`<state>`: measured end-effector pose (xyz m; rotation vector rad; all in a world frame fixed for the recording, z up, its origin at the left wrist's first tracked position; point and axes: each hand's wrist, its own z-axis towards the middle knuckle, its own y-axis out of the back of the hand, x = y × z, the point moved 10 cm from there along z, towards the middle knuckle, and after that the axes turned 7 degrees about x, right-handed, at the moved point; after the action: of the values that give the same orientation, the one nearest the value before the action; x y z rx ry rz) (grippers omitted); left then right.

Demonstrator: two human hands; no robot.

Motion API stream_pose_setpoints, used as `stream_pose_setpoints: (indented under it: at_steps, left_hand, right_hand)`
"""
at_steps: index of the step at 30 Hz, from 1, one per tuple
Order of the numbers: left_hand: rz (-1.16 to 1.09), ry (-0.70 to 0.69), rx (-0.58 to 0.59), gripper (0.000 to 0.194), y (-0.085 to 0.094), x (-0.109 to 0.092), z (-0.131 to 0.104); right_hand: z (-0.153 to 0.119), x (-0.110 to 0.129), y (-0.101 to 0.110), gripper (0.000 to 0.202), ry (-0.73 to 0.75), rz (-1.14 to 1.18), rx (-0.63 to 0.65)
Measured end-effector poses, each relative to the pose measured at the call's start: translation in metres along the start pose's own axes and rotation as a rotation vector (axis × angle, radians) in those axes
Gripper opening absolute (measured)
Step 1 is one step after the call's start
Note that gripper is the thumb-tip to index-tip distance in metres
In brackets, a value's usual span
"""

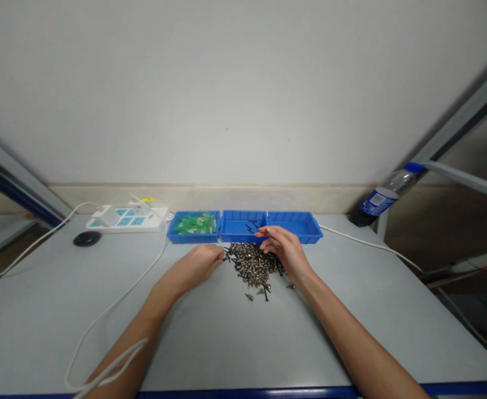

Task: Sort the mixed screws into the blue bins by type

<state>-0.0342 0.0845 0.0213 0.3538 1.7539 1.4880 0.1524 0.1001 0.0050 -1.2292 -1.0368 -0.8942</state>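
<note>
Screw pile (252,269): left hand (205,258) curled at edge, grip unclear; right hand (288,247) half-open above; table (243,343) stretches frontward.

No word, brand or number can be read. A blue label (370,207) is wrapped around the bottle (398,180) at the right; white marks are borne on it, but they are too small and blurred to be deciphered. A white rectangle (378,199) with fine lines, like a barcode, is also seen on that label. On the white power strip (155,220) at the left, light-blue panels (125,221) are set around the sockets, and any print there is too fine to be made out.
</note>
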Motion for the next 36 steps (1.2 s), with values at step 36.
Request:
stream_pose_setpoints:
  at_steps: [36]
  left_hand:
    - [-0.16, -0.085, 0.016, 0.016, -0.002, -0.005, -0.001]
  right_hand:
    - [-0.001, -0.023, -0.011, 0.034, -0.063, -0.015, 0.105]
